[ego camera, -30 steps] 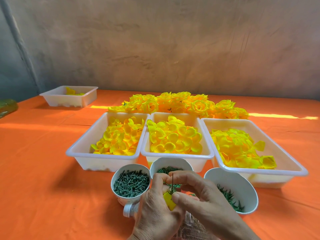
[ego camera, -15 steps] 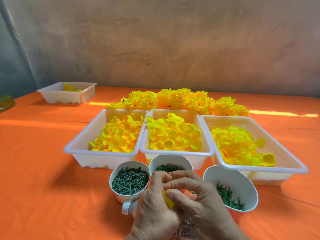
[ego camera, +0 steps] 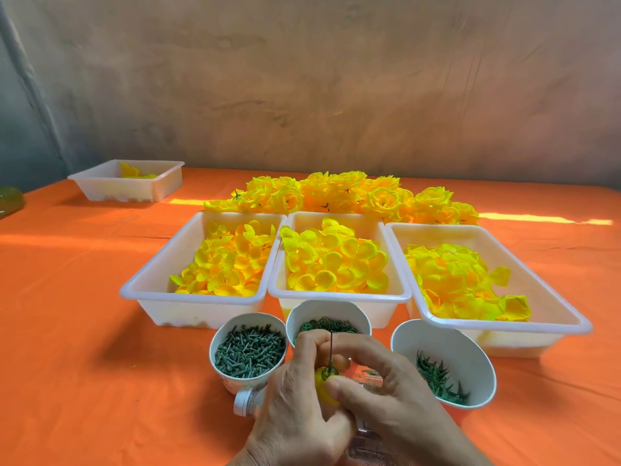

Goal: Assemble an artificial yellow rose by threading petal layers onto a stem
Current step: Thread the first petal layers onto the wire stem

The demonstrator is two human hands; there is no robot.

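Note:
A thin green stem (ego camera: 331,348) stands upright between my hands at the near edge of the table. A small yellow bud (ego camera: 323,393) with a green ring sits at its base. My left hand (ego camera: 295,415) grips the bud, thumb up beside the stem. My right hand (ego camera: 386,395) pinches around the stem's base from the right. Three white trays hold loose yellow petals: left tray (ego camera: 158,290), middle tray (ego camera: 339,297), right tray (ego camera: 551,314). Finished yellow roses (ego camera: 339,193) are piled behind them.
Three white cups stand in front of the trays: left cup (ego camera: 248,351) with grey-green pegs, middle cup (ego camera: 327,317) with green rings, right cup (ego camera: 447,368) with green leafy pieces. A clear bottle (ego camera: 247,401) lies under my hands. Another tray (ego camera: 131,181) sits far left.
The view tilted up slightly. My fingers shifted at the stem's base, and the green ring now shows against the yellow bud.

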